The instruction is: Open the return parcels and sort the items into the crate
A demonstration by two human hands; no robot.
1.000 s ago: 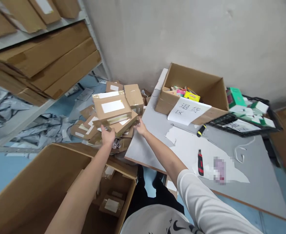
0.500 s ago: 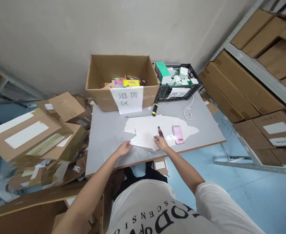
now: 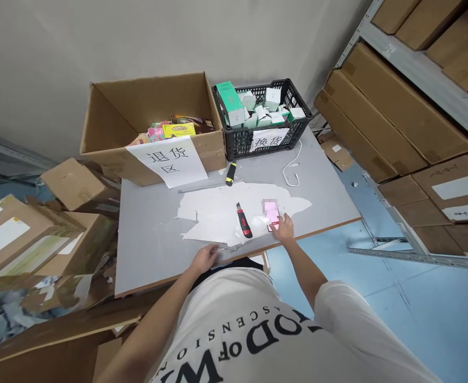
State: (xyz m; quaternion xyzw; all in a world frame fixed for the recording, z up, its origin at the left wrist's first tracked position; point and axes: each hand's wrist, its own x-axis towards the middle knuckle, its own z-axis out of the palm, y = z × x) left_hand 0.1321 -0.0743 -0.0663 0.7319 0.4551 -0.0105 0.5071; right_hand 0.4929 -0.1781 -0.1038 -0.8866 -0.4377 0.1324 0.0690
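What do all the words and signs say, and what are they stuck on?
"退货区": white paper sign on the front of the big open brown cardboard box.
"换货": small white paper label on the black plastic crate.
"OD OF W" and "SCENSIO", seen upside down and cut off: white T-shirt.
Print on the yellow packet and on the green carton: too small to read.
Pink item at the right hand: blurred.

warehouse packing room: shelving (image 3: pixel 417 101) stacked with cartons (image 3: pixel 389 122), parcels (image 3: pixel 26 239), sorting table (image 3: pixel 149 234).
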